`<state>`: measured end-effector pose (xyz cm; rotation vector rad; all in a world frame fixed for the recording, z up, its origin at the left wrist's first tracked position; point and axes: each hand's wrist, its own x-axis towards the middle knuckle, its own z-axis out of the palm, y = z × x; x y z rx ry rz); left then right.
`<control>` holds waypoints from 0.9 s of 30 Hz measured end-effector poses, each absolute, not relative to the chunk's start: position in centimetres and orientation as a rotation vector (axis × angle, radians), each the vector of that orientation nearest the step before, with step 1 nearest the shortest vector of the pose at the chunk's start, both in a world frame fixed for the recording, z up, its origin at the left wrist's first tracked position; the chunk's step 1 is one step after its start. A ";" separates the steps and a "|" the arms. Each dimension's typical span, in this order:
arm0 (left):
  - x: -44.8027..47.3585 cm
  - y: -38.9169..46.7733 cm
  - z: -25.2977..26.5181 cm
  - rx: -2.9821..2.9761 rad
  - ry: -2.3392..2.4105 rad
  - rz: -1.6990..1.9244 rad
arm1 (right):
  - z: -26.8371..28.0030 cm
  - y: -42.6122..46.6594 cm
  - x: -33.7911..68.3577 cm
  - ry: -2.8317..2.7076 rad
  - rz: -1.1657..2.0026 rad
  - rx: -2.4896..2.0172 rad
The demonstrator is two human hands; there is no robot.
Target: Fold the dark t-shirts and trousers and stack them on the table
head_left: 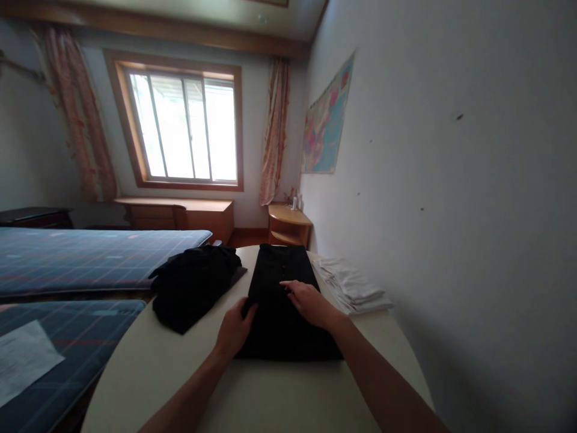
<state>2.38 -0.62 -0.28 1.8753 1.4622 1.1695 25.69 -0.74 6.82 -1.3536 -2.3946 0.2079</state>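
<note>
A folded black garment (288, 340) lies flat on the round cream-coloured table (288, 397) as a long rectangle. I cannot tell what sort of garment it is. At its left edge, my left hand (235, 328) is closed on the cloth, thumb on top. My right hand (311, 302) rests over the upper middle of the garment, fingers stretched forward near a small reddish mark. Left of it sits a rumpled pile of black cloth (193, 285). To the right, close to the wall, several folded white cloths (354, 285) are stacked.
Two beds with blue plaid mattresses (90, 255) stand to the left, and a sheet of paper (27, 361) lies on the nearer one. A white wall (473, 240) borders the table's right side. Behind are a wooden desk (210, 207) and a corner shelf (288, 215).
</note>
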 end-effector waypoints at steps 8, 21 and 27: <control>1.6 1.4 -2.7 1.925 1.517 0.983 | 3.1 -4.2 26.1 -2.337 0.084 -1.399; 1.8 -4.6 2.5 2.640 0.907 0.547 | 4.1 -9.0 25.7 -2.587 0.232 -1.397; 2.7 -4.6 2.4 2.718 0.976 0.427 | 4.3 -8.7 25.9 -2.536 0.286 -1.538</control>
